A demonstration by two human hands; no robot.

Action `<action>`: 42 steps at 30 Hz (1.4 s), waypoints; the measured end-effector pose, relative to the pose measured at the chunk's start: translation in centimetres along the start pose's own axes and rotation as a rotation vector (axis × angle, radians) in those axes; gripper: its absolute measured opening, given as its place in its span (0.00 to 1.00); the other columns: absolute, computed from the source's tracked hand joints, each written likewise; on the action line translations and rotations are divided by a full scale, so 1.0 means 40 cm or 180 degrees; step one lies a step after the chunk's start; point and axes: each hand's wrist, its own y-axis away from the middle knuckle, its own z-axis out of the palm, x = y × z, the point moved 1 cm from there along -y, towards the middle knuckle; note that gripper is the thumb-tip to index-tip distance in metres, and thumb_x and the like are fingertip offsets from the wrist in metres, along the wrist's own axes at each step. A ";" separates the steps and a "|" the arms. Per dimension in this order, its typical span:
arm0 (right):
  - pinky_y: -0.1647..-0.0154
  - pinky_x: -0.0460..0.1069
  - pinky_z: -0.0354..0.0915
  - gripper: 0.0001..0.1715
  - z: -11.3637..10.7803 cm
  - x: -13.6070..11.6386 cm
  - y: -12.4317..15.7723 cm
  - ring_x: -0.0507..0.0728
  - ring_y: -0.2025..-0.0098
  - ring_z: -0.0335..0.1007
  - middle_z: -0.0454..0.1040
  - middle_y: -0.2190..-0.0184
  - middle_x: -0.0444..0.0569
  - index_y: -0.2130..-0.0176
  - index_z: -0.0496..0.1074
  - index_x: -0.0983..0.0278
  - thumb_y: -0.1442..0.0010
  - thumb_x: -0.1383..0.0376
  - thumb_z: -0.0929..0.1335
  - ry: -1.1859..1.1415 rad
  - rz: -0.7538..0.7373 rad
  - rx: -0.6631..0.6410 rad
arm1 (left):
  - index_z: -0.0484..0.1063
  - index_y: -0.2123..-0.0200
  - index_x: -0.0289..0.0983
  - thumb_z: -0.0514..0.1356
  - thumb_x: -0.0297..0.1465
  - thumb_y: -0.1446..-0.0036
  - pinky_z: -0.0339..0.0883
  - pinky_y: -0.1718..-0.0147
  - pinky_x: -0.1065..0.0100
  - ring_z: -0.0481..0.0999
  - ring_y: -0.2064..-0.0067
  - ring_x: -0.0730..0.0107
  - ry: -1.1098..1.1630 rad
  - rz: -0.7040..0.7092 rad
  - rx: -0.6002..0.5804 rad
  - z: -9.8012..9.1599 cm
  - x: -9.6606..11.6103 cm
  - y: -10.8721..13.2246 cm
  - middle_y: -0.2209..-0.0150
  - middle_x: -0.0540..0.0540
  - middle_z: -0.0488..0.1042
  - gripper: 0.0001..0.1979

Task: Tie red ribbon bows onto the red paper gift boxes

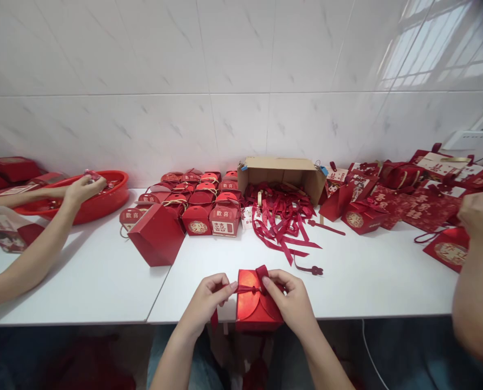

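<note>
— Grasping what?
— With the left hand (208,299), a strand of ribbon (243,290); with the right hand (289,299), a loop (261,272) close to the knot (254,291).
— And beneath?
— A red box (252,315), at the near edge of the white table (355,287). Pull evenly, sparing the lid (245,278), clear of loose ribbons (279,216) beyond.

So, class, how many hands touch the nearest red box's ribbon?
2: the left hand pinches the ribbon at the left of the box; the right hand, at the right.
</note>
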 end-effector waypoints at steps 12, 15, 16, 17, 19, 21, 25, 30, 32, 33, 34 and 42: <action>0.70 0.47 0.67 0.16 0.010 -0.008 -0.003 0.55 0.71 0.72 0.76 0.74 0.49 0.69 0.74 0.66 0.42 0.57 0.66 0.0292 -0.0062 0.0140 | 0.67 0.80 0.36 0.62 0.41 0.50 0.60 0.71 0.71 0.66 0.74 0.71 0.0037 0.0207 0.0078 -0.006 0.027 0.023 0.80 0.51 0.69 0.16; 0.68 0.48 0.66 0.12 0.022 -0.020 0.003 0.56 0.70 0.72 0.77 0.73 0.49 0.68 0.75 0.65 0.42 0.61 0.65 0.0738 -0.0197 0.0300 | 0.69 0.77 0.35 0.60 0.40 0.48 0.59 0.75 0.72 0.67 0.75 0.73 0.0297 0.0219 -0.0135 -0.001 0.058 0.034 0.79 0.49 0.71 0.15; 0.67 0.48 0.66 0.11 0.024 -0.025 0.005 0.56 0.70 0.72 0.77 0.72 0.49 0.67 0.75 0.65 0.42 0.63 0.65 0.0908 -0.0336 0.0285 | 0.70 0.76 0.35 0.60 0.40 0.47 0.59 0.76 0.72 0.67 0.75 0.73 0.0374 0.0224 -0.0219 0.005 0.071 0.036 0.78 0.49 0.72 0.14; 0.66 0.49 0.66 0.10 0.025 -0.029 0.008 0.56 0.69 0.72 0.78 0.71 0.49 0.66 0.76 0.64 0.42 0.65 0.64 0.1062 -0.0506 0.0238 | 0.71 0.75 0.35 0.60 0.40 0.47 0.59 0.77 0.72 0.68 0.75 0.73 0.0433 0.0244 -0.0285 0.012 0.085 0.037 0.78 0.48 0.73 0.14; 0.63 0.50 0.65 0.11 0.021 -0.037 0.013 0.56 0.67 0.72 0.78 0.69 0.49 0.64 0.76 0.62 0.41 0.67 0.63 0.1243 -0.0850 0.0043 | 0.73 0.74 0.34 0.61 0.39 0.47 0.61 0.75 0.72 0.70 0.74 0.71 0.0464 0.0344 -0.0379 0.029 0.115 0.034 0.77 0.47 0.74 0.13; 0.62 0.50 0.64 0.12 0.014 -0.042 0.020 0.56 0.66 0.71 0.77 0.69 0.49 0.64 0.75 0.62 0.41 0.69 0.62 0.1252 -0.1074 -0.0207 | 0.75 0.72 0.34 0.61 0.38 0.47 0.65 0.70 0.69 0.72 0.71 0.69 0.0382 0.0487 -0.0497 0.048 0.144 0.025 0.75 0.46 0.76 0.12; 0.60 0.50 0.63 0.08 0.006 -0.040 0.029 0.57 0.65 0.71 0.77 0.69 0.49 0.66 0.75 0.63 0.43 0.68 0.65 0.1145 -0.1105 -0.0262 | 0.76 0.58 0.36 0.61 0.35 0.46 0.69 0.62 0.65 0.75 0.63 0.64 0.0000 0.0774 -0.0649 0.077 0.182 -0.007 0.62 0.43 0.78 0.14; 0.71 0.47 0.60 0.15 0.012 -0.023 0.027 0.52 0.75 0.63 0.69 0.79 0.45 0.75 0.71 0.64 0.39 0.63 0.64 0.0930 -0.0807 0.0085 | 0.68 0.46 0.41 0.57 0.36 0.42 0.66 0.53 0.60 0.73 0.51 0.61 -0.0202 0.1130 -0.0381 0.077 0.164 -0.031 0.48 0.42 0.72 0.20; 0.73 0.46 0.58 0.15 0.012 -0.018 0.025 0.51 0.76 0.60 0.67 0.80 0.44 0.76 0.69 0.64 0.39 0.63 0.64 0.0825 -0.0798 0.0091 | 0.69 0.48 0.41 0.58 0.36 0.44 0.64 0.50 0.59 0.71 0.49 0.60 -0.0413 0.1123 -0.0127 0.065 0.136 -0.029 0.49 0.42 0.73 0.19; 0.73 0.46 0.58 0.14 0.012 -0.017 0.025 0.51 0.76 0.60 0.67 0.80 0.44 0.76 0.69 0.64 0.40 0.63 0.64 0.0788 -0.0813 0.0080 | 0.71 0.51 0.41 0.60 0.36 0.45 0.63 0.49 0.59 0.71 0.49 0.59 -0.0551 0.1084 -0.0086 0.060 0.121 -0.027 0.51 0.42 0.74 0.18; 0.73 0.46 0.58 0.14 0.011 -0.016 0.024 0.51 0.76 0.60 0.67 0.80 0.44 0.76 0.68 0.64 0.40 0.64 0.64 0.0763 -0.0829 0.0069 | 0.73 0.55 0.40 0.61 0.36 0.46 0.62 0.49 0.59 0.71 0.50 0.59 -0.0667 0.1043 -0.0078 0.055 0.106 -0.024 0.53 0.43 0.74 0.15; 0.66 0.46 0.65 0.06 0.017 -0.010 0.031 0.53 0.70 0.71 0.73 0.74 0.42 0.62 0.63 0.61 0.43 0.68 0.65 0.0082 -0.0387 0.0468 | 0.66 0.68 0.38 0.54 0.33 0.40 0.64 0.55 0.65 0.72 0.58 0.66 -0.0521 0.1166 -0.0119 0.065 0.060 0.013 0.64 0.47 0.72 0.06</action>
